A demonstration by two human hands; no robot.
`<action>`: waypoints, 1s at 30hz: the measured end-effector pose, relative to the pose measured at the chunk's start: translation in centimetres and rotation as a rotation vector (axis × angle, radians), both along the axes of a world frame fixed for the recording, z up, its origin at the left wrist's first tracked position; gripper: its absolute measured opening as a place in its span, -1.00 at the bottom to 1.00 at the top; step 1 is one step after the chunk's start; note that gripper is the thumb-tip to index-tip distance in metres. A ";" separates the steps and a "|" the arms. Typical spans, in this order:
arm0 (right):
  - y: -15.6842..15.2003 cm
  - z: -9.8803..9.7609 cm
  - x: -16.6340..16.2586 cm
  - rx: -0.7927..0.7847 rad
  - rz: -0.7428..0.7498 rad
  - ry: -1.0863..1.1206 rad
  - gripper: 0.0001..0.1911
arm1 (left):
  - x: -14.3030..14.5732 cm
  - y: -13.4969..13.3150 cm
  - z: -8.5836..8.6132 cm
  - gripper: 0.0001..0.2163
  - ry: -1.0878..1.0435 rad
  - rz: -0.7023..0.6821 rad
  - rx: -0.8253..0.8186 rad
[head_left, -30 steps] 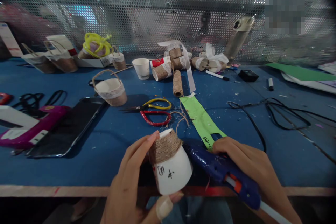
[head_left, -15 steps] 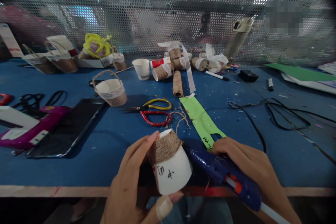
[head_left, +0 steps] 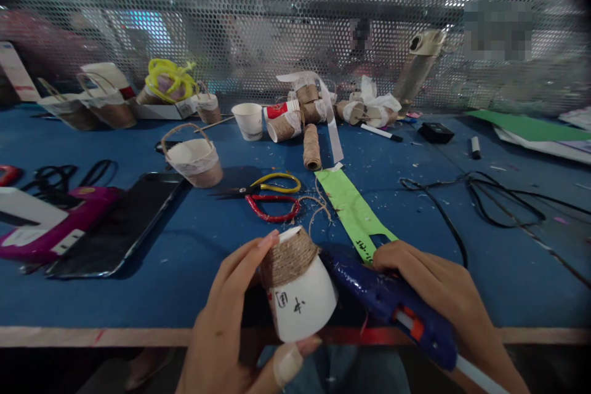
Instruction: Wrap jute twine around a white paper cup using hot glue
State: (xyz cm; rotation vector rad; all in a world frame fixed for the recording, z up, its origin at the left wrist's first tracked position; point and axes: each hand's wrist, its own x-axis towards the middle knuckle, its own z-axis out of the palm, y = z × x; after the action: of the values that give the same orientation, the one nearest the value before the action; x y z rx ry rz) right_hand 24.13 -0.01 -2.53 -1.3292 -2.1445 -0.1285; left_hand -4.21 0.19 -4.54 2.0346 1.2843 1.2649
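My left hand [head_left: 231, 314] grips a white paper cup [head_left: 305, 308] at the table's front edge, fingers on its far side and bandaged thumb at the near rim. The cup is tilted, and brown twine [head_left: 289, 258] is wound around its upper part. In my right hand [head_left: 425, 283] is a blue hot glue gun [head_left: 392, 301], its nozzle close beside the twine; whether it touches, I cannot tell. A white glue stick [head_left: 480, 375] sticks out of the gun's back. A strand of twine runs from the cup toward the twine spool [head_left: 312, 148].
Scissors [head_left: 274, 206] with yellow and red handles lie beyond the cup, near a green strip [head_left: 351, 209]. A finished-looking basket [head_left: 196, 163], a phone [head_left: 120, 225] and a purple device [head_left: 87, 209] are at left. Black cable [head_left: 489, 197] loops across the right. Several wrapped cups stand behind.
Almost nothing differs. Both hands, the cup and the glue gun hold nearly the same position, with only a very slight shift of the whole view.
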 end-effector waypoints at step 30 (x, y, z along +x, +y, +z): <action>-0.1 -0.2 -0.3 0.027 -0.008 0.015 -0.75 | -0.2 0.1 0.1 -0.27 0.004 -0.012 0.006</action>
State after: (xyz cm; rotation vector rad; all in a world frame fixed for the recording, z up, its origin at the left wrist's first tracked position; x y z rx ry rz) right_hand 23.82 -0.15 -2.70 -1.3198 -2.1177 -0.1505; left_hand -4.40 0.32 -4.43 2.0470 1.2701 1.2608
